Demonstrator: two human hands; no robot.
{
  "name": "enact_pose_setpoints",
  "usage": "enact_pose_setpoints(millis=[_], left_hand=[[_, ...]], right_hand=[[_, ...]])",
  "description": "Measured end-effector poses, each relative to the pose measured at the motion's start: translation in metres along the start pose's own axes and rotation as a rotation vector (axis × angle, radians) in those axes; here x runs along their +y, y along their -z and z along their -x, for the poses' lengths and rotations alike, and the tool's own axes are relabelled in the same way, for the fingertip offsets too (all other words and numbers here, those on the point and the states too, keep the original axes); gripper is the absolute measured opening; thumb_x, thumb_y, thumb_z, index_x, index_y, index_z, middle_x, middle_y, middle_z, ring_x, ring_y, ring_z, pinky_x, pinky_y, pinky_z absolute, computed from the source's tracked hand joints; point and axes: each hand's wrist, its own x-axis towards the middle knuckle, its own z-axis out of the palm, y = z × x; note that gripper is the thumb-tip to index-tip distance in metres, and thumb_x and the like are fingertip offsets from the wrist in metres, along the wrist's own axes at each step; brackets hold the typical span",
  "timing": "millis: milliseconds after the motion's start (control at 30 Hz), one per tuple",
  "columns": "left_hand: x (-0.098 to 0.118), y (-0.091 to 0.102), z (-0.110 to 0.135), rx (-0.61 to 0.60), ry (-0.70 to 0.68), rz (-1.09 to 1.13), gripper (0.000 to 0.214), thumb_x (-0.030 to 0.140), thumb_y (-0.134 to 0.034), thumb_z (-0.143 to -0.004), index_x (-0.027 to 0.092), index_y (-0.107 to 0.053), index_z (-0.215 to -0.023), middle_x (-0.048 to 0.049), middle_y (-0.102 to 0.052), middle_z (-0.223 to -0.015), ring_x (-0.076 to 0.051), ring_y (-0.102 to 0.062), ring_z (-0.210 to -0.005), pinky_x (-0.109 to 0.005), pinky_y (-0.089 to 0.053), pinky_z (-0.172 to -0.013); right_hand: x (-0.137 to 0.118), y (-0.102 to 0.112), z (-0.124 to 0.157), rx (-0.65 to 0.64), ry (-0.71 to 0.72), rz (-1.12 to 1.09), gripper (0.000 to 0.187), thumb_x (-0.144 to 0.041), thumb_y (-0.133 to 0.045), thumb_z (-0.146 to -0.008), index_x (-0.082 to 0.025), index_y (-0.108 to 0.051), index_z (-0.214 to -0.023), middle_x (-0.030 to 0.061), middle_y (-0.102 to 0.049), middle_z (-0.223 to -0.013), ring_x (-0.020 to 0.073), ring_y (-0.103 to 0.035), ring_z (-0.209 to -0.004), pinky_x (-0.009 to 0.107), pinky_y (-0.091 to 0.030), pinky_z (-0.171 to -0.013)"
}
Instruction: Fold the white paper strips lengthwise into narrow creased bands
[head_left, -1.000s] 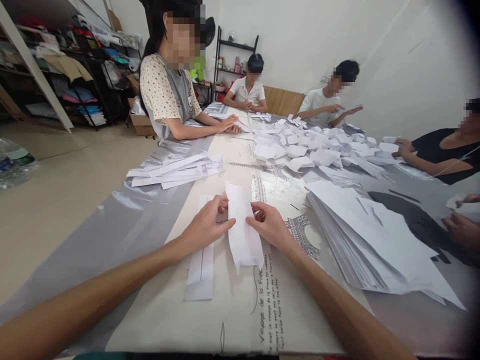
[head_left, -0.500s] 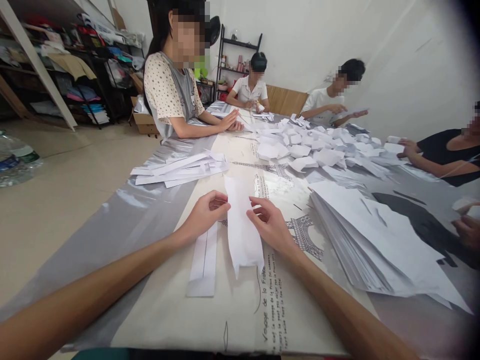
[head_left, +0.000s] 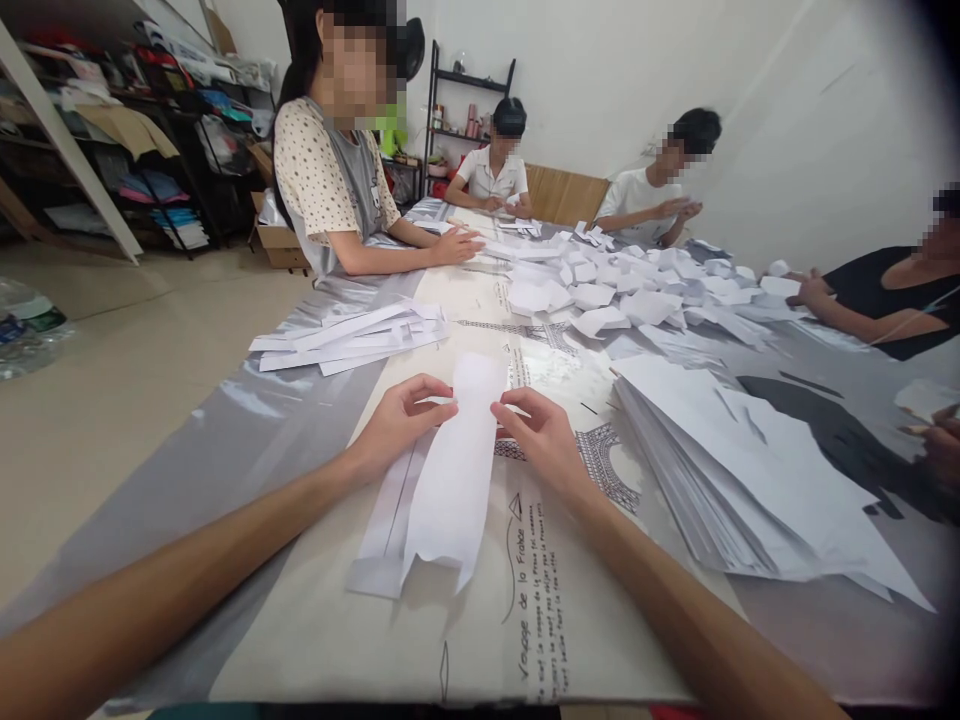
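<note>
Head view: the left hand (head_left: 401, 428) and the right hand (head_left: 545, 442) each pinch a side of the long white paper (head_left: 452, 480); it lies by the near edge of the surface (head_left: 315, 640), partly over a folded strip (head_left: 381, 545).

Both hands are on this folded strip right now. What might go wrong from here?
1. The folded strip is pinched only near its far end by the left hand and right hand. Its near end looks lifted and unsupported, so it may sag or spring open.
2. It overlaps the flat strip beneath, so the two might shift together.
3. The fanned stack of sheets lies close to the right forearm, and a nudge might slide it.
</note>
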Motion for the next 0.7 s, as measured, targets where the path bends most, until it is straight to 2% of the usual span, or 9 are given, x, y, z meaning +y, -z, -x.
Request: enact_pose_setpoints(millis=[67, 167, 333, 567, 700], left_hand=[[0.0001, -0.0003, 0.0004, 0.01, -0.003, 0.015, 0.036, 0.043, -0.08, -0.08, 0.021, -0.062, -0.102, -0.0034, -0.07, -0.107, -0.02, -0.069, -0.095, -0.032, -0.057, -0.084], [-0.0006, -0.0012, 0.0006, 0.002, -0.011, 0.042, 0.037, 0.043, -0.08, -0.081, 0.022, -0.063, -0.106, -0.0038, -0.07, -0.106, -0.02, -0.07, -0.097, -0.032, -0.057, -0.085], [-0.004, -0.0022, 0.0011, 0.055, -0.033, -0.004, 0.032, 0.043, -0.081, -0.079, 0.021, -0.063, -0.093, -0.0021, -0.07, -0.098, -0.021, -0.069, -0.098, -0.031, -0.056, -0.086], [-0.0026, -0.0037, 0.0039, 0.052, -0.079, -0.074, 0.029, 0.043, -0.078, -0.082, 0.02, -0.062, -0.087, -0.001, -0.067, -0.091, -0.02, -0.07, -0.09, -0.028, -0.055, -0.079], [-0.0014, -0.0042, 0.0051, 0.065, -0.099, -0.104, 0.027, 0.043, -0.077, -0.084, 0.019, -0.063, -0.086, -0.0012, -0.068, -0.088, -0.02, -0.069, -0.087, -0.029, -0.055, -0.078]], right_hand=[[-0.0017, 0.0005, -0.0005, 0.012, 0.004, -0.005, 0.029, -0.047, -0.076, -0.085, -0.022, -0.062, -0.09, 0.0027, -0.068, -0.096, 0.0195, -0.07, -0.086, 0.035, -0.062, -0.075], [-0.0016, 0.0007, -0.0016, 0.015, -0.002, -0.019, 0.031, -0.046, -0.079, -0.082, -0.022, -0.062, -0.092, 0.0037, -0.071, -0.099, 0.0207, -0.07, -0.088, 0.034, -0.06, -0.074], [0.004, 0.001, -0.0021, 0.054, 0.006, 0.018, 0.029, -0.044, -0.081, -0.08, -0.023, -0.066, -0.094, 0.0029, -0.072, -0.095, 0.0196, -0.07, -0.082, 0.032, -0.057, -0.073], [0.0073, -0.0005, -0.0018, 0.06, 0.064, 0.088, 0.02, -0.042, -0.078, -0.083, -0.024, -0.078, -0.093, 0.0067, -0.077, -0.108, 0.0231, -0.073, -0.092, 0.037, -0.06, -0.08], [0.0078, -0.0013, -0.0022, 0.096, 0.082, 0.073, 0.018, -0.041, -0.08, -0.081, -0.023, -0.08, -0.086, 0.0072, -0.079, -0.104, 0.0256, -0.074, -0.096, 0.041, -0.061, -0.085]])
